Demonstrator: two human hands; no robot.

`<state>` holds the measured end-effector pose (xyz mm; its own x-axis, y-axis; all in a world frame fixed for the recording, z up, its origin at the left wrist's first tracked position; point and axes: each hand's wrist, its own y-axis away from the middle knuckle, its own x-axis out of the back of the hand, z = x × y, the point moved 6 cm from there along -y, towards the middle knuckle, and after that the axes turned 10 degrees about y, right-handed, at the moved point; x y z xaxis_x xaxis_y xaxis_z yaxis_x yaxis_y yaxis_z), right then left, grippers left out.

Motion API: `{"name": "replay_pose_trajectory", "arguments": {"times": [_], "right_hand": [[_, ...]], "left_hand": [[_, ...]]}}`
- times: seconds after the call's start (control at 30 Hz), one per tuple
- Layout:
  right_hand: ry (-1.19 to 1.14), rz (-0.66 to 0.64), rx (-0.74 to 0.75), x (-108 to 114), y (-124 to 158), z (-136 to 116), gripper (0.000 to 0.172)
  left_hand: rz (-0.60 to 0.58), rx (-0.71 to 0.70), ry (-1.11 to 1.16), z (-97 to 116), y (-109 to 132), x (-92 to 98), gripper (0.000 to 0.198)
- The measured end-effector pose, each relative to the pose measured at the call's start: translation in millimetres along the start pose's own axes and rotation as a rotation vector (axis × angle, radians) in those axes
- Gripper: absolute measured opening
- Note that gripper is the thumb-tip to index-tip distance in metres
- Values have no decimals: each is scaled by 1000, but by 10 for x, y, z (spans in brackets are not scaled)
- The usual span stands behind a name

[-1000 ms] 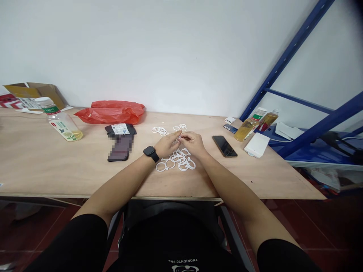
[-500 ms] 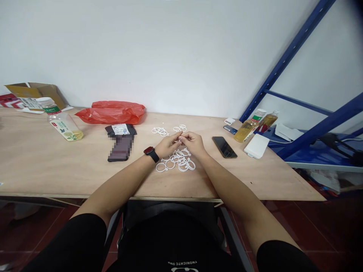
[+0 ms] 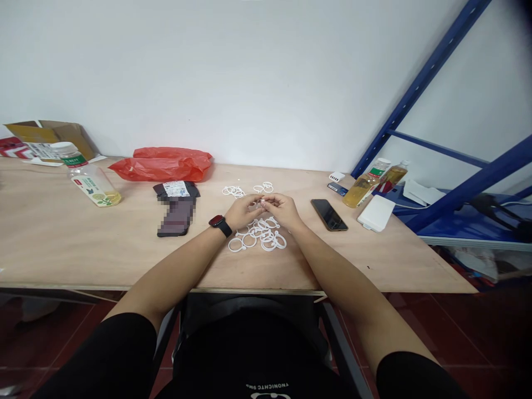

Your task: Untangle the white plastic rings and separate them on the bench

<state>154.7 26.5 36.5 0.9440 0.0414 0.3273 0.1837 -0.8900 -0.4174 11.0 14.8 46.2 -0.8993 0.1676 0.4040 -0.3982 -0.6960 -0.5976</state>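
My left hand (image 3: 244, 211), with a black watch (image 3: 219, 224) on its wrist, meets my right hand (image 3: 283, 210) above the middle of the table. The fingers of both are pinched together around a small white plastic ring (image 3: 259, 204), mostly hidden by the fingertips. Just below the hands lies a loose pile of white plastic rings (image 3: 236, 245) with small round knobs, some overlapping. Beyond my left hand is a smaller cluster of white rings (image 3: 226, 190), and past my fingertips are a few more rings (image 3: 267, 186).
Left of my hands lie a dark packet (image 3: 177, 189), a red plastic bag (image 3: 166, 165), a tilted bottle (image 3: 91, 183) and an opened cardboard box (image 3: 68, 136). To the right are a phone (image 3: 330, 214), a white case (image 3: 376, 214), a bottle (image 3: 366, 185) and a blue metal frame (image 3: 419, 88).
My fingers have shifted slightly around the small white ring, and my left hand's fingers are more bent. The rings on the table lie as before.
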Motion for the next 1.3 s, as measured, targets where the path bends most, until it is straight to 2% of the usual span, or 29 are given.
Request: {"name": "replay_pose_trajectory", "arguments": {"times": [0.1,0.3,0.47,0.63,0.73,0.8,0.87,0.93,1.0,1.1,1.2,1.3], "right_hand": [[48,0,61,5,3,-30,28],[303,83,272,104,41,-244,12],[422,91,346,123,73,-367,10],[399,95,327,121,60,-355,14],[342,97,240,142,38,-269,16],[337,98,198,162,30,-219,15],[398,55,206,156,24,-202,14],[525,-42,251,116,21,-205,14],[687,-155,293,69,26,-202,18],[907,-281,293,44,39,-174,18],[1010,-368,219,66,58,-137,9],[978,-346,132,124,55,-125,21]], "left_hand": [[17,-28,-59,19,5,20,40],[-38,-80,-92,70,-5,-8,36],[-56,-63,-61,121,-3,-33,34],[-28,-8,-6,92,-14,2,38],[45,54,-63,-96,-21,124,40],[53,100,-202,-267,-11,207,38],[12,201,-387,-458,16,271,33],[-40,317,-542,-608,57,323,27],[-67,382,-634,-671,87,360,23],[-58,373,-671,-651,82,381,19],[30,352,-612,-611,41,417,16],[199,314,-500,-531,0,478,16]]}}
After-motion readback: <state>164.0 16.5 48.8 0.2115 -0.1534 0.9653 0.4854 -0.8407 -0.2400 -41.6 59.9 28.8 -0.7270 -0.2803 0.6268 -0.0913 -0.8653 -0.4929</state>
